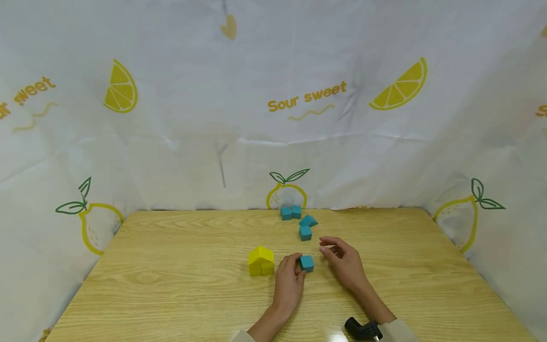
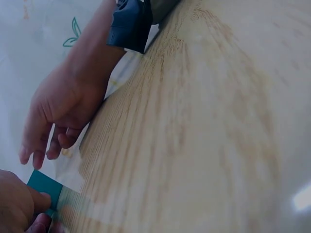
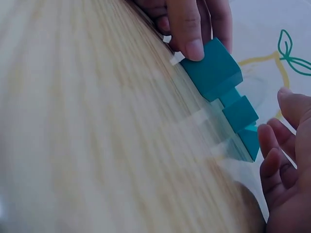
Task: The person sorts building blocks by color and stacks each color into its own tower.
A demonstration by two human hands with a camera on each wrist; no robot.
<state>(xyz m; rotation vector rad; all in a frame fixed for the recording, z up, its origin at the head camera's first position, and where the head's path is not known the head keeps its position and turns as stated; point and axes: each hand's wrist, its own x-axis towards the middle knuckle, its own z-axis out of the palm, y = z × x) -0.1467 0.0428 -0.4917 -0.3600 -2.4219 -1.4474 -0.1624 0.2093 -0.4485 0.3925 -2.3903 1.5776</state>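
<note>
My left hand pinches a blue cube by its left side. The right wrist view shows the thumb against the near face of that cube, with fingers behind it. To the right of the cube, my right hand has loosely bent fingers and holds nothing. Beyond the hands sits another blue cube, close to a blue triangular block. Left of my left hand, several yellow blocks stand together in a house shape with a peaked top.
Two more blue cubes sit side by side near the table's back edge. A white curtain with lemon prints hangs behind the wooden table. A black device is at my right wrist.
</note>
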